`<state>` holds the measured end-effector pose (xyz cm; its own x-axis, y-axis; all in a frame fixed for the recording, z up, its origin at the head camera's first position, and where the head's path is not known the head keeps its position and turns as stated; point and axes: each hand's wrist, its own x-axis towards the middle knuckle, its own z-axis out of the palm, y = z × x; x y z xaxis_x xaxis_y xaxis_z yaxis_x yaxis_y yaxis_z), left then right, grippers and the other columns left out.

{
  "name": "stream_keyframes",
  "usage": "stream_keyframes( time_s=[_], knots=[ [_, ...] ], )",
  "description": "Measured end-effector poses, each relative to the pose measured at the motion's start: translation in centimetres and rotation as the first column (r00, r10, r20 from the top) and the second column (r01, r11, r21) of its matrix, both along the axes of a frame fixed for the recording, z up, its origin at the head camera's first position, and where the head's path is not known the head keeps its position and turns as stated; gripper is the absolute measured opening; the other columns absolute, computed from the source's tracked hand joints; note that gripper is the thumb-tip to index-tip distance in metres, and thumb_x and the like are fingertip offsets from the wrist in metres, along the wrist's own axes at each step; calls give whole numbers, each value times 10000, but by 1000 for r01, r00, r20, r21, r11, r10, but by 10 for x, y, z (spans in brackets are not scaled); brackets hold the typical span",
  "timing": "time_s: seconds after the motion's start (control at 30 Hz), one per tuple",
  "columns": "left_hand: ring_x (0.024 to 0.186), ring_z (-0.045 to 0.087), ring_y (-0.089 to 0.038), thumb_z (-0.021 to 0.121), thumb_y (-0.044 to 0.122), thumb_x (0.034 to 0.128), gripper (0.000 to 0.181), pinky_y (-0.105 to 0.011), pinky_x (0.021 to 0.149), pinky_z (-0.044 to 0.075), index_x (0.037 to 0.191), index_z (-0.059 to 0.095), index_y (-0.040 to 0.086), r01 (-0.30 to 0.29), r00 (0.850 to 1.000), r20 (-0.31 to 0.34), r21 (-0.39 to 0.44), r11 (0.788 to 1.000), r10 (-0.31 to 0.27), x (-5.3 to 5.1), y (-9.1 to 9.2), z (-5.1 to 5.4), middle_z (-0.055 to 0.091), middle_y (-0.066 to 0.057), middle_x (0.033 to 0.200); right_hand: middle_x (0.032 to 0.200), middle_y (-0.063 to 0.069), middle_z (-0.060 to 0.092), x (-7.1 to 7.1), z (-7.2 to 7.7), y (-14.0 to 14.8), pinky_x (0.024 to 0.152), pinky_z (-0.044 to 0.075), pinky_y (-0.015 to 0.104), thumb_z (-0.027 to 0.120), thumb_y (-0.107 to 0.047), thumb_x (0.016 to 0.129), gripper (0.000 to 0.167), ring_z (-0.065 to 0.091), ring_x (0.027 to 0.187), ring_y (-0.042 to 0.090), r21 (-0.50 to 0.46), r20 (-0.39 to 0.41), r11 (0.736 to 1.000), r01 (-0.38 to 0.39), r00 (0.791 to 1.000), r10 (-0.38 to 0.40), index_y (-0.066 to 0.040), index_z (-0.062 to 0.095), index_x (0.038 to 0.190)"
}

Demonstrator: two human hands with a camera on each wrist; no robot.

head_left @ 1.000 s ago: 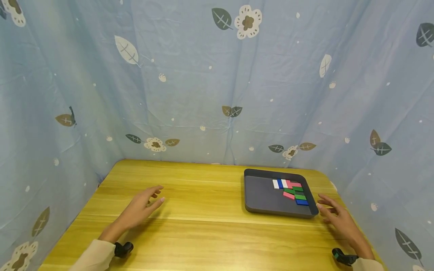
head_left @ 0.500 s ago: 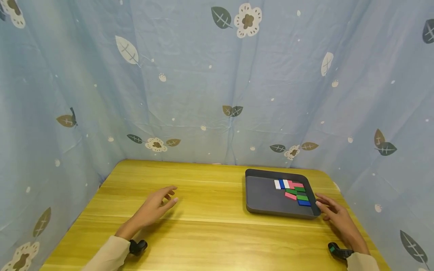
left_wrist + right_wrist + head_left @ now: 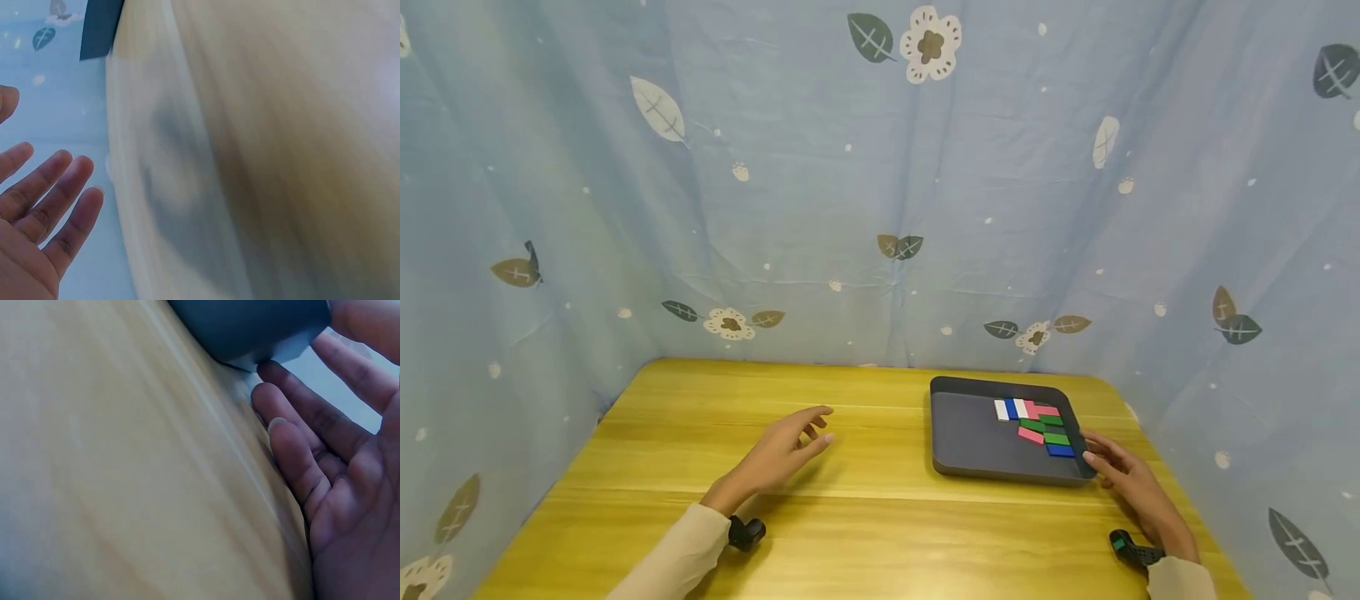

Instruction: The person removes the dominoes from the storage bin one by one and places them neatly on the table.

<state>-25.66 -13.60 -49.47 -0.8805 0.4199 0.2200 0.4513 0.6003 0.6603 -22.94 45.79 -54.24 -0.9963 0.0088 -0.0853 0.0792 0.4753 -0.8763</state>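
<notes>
A dark grey rectangular tray (image 3: 970, 442) stands at the right of the wooden table. Small flat rectangular blocks (image 3: 1032, 436) in white, blue, pink and green lie in its right half. At the tray's right wall is my right hand (image 3: 1133, 483), thumb and fingertips at the rim. In the right wrist view its fingers (image 3: 294, 450) are loosely bent beside and below the tray corner (image 3: 250, 331); firm contact cannot be told. My left hand (image 3: 782, 450) hovers over the table left of the tray, holding nothing. Its fingers (image 3: 75, 219) are spread and relaxed in the left wrist view.
A pale blue curtain (image 3: 805, 183) with leaf and flower prints hangs behind and on both sides of the table (image 3: 865, 542). Each wrist wears a black band with a small device, the left one (image 3: 747, 533) and the right one (image 3: 1133, 550).
My left hand has moved right across the table, closer to the tray. My right hand has come in from the right to the tray's rim. The view has shifted slightly; the blocks keep their arrangement.
</notes>
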Motion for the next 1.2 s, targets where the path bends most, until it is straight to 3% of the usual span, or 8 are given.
stream_keyframes(
  time_s=[0.23, 0.57, 0.97, 1.2],
  knots=[
    [1047, 621, -111, 589, 404, 1058, 501, -371, 850, 532, 1502, 509, 184, 90, 996, 18, 17, 996, -90, -16, 38, 11, 628, 21, 1296, 1514, 168, 447, 0, -2, -2, 829, 516, 344, 574, -505, 1037, 690, 542, 1098, 34, 10, -7, 1000, 10, 1000, -10, -186, 364, 1612],
    [1021, 644, -134, 596, 320, 1065, 444, -363, 863, 535, 1469, 544, 144, 197, 980, -45, 7, 980, -196, -41, 99, 29, 640, 1, 1320, 1508, 162, 442, 1, -1, -1, 833, 513, 343, 576, -524, 1029, 704, 538, 1113, 63, 13, 0, 1000, 16, 1000, -16, -198, 360, 1614],
    [1015, 640, -114, 641, 283, 1043, 417, -305, 862, 537, 1420, 586, 111, 308, 951, -25, 0, 952, -307, -65, 177, 30, 682, -55, 1224, 1498, 162, 467, 4, -5, 0, 835, 522, 354, 584, -502, 1033, 682, 548, 1094, 18, 22, 3, 1000, 12, 1000, -12, -199, 373, 1607],
    [944, 638, -91, 689, 286, 1014, 388, -231, 804, 521, 1359, 635, 115, 289, 957, 8, 53, 956, -290, -79, 210, 28, 694, -14, 1112, 1523, 158, 444, 1, 0, 2, 851, 524, 331, 598, -478, 1033, 677, 554, 1120, 24, 1, 6, 1000, -21, 1000, 21, -215, 364, 1611]
  ],
)
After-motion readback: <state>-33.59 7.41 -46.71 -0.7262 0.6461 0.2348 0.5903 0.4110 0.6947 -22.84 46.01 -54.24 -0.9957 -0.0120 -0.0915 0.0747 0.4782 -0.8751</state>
